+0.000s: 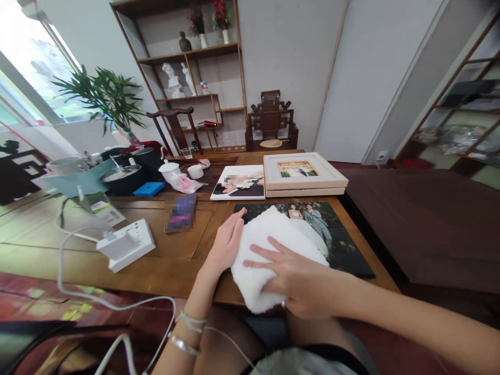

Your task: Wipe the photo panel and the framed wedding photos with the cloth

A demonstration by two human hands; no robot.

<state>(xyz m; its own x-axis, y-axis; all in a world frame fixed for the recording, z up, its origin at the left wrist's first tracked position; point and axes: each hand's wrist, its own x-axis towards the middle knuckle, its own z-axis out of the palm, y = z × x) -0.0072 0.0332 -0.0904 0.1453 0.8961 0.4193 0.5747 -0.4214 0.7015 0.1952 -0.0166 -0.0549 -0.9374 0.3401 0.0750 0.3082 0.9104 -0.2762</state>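
Note:
A fluffy white cloth [260, 234] lies bunched over the left part of a dark photo panel [347, 255], which pictures a couple in wedding clothes. My right hand [292, 276] presses down on the cloth with its fingers spread and holds it, the thumb side sunk in a fold. Beside the cloth, my left hand [227, 239] steadies the panel's left edge; its fingers are stretched out and its palm is partly out of sight. The cloth hides the panel's lower left portion.
Behind the panel lie a white-edged photo print [238, 195] and stacked light wood frames [304, 191]. To the left are a white power strip [133, 245] with trailing cables, a blurred purple packet [182, 211], a blue box [148, 188] and a white teapot [169, 169].

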